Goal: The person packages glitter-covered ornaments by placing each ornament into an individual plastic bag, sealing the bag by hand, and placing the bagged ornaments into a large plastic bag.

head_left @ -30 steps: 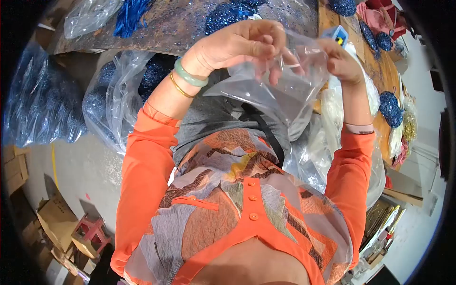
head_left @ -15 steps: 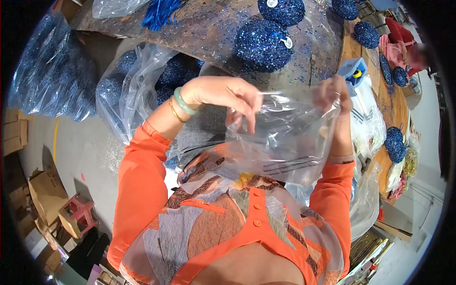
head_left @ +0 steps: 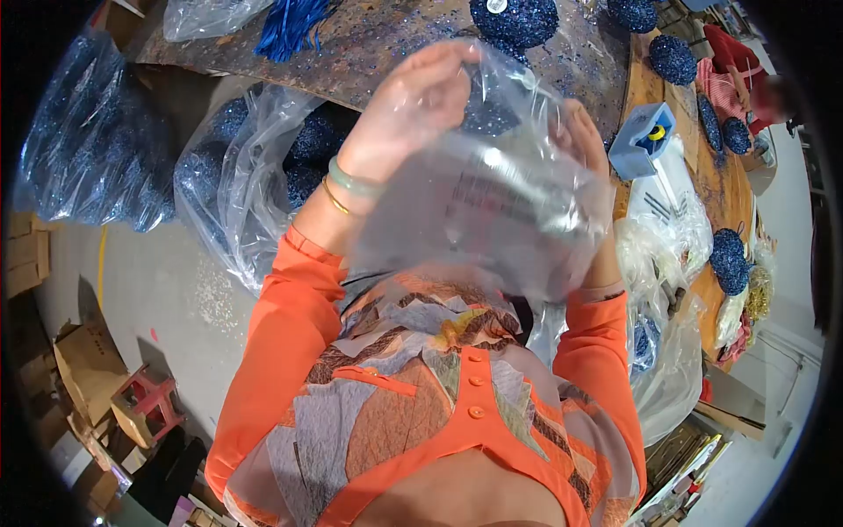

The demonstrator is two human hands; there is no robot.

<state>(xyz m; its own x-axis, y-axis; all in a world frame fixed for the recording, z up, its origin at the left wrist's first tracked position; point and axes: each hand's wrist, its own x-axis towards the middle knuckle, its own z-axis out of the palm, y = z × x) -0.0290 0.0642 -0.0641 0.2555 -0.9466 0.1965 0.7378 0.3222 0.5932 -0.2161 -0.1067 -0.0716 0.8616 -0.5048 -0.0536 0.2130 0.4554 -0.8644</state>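
Observation:
A clear plastic bag (head_left: 492,206) with printed lettering is stretched between my hands, in front of my body and over the table edge. My left hand (head_left: 420,97), with a green bangle and a gold one at its wrist, is closed on the bag's upper edge. On the other side, my right hand (head_left: 587,149) grips the bag, its fingers partly behind the film. Beyond the bag lies a blue glitter ball (head_left: 524,21) with a round white tag. A second ball shows only in part through the plastic.
The worktable (head_left: 378,66) is strewn with blue glitter. A blue tassel (head_left: 292,26) lies at its back. To the right are a light-blue tape dispenser (head_left: 643,140) and plastic bags (head_left: 672,206). Bags of blue balls (head_left: 97,140) stand at left. A co-worker (head_left: 733,75) is at far right.
Both hands have moved, the left one up toward the table and the right one slightly inward. The bag has risen and spread, now covering much of the nearer glitter ball.

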